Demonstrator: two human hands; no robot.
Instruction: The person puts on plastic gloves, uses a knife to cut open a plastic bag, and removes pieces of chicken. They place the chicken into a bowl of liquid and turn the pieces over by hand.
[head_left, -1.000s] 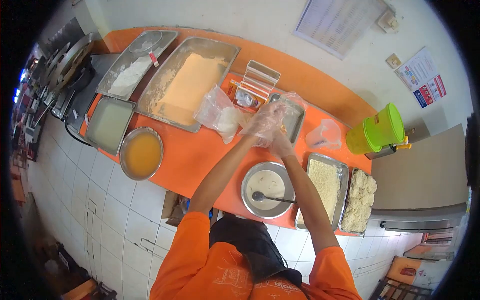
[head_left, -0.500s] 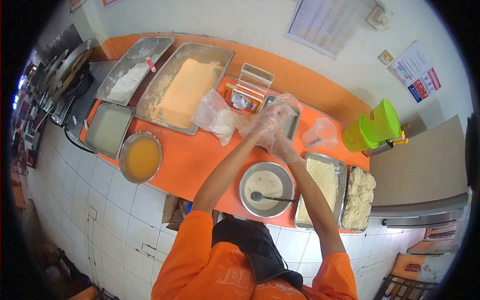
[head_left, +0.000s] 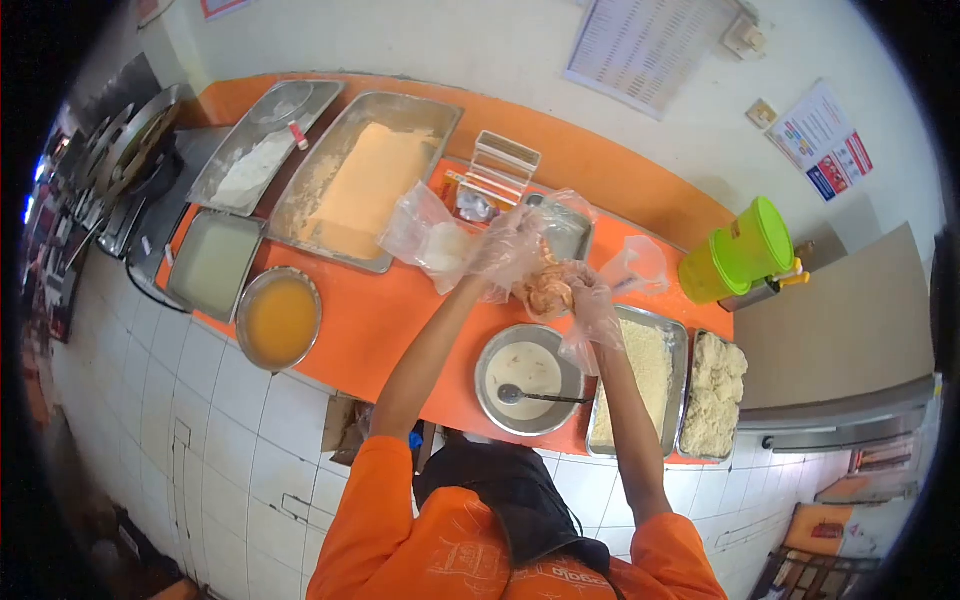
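Observation:
Both of my hands wear clear plastic gloves and are over the orange table. Reddish marinated raw meat [head_left: 545, 290] shows between them, with clear plastic around it. My left hand [head_left: 497, 248] is closed on a clear plastic bag [head_left: 572, 203] at the meat's upper left. My right hand [head_left: 597, 312] has its fingers closed at the meat's right side. Below them sits a metal bowl [head_left: 482, 375] of white batter, with a dark-handled ladle [head_left: 510, 394] in it. Behind my hands is a small metal tray [head_left: 572, 240], partly hidden.
Left are a large tray of orange-tinted flour [head_left: 375, 185], a white flour tray [head_left: 250, 170], a tray of pale liquid [head_left: 212, 262] and a bowl of orange liquid [head_left: 280, 320]. Right are a crumb tray [head_left: 650, 365], a clear jug [head_left: 637, 265] and green tubs [head_left: 755, 240].
My hands have moved from over the small tray toward me, and the reddish meat has come into view between them. My right hand has moved lower, nearer the batter bowl.

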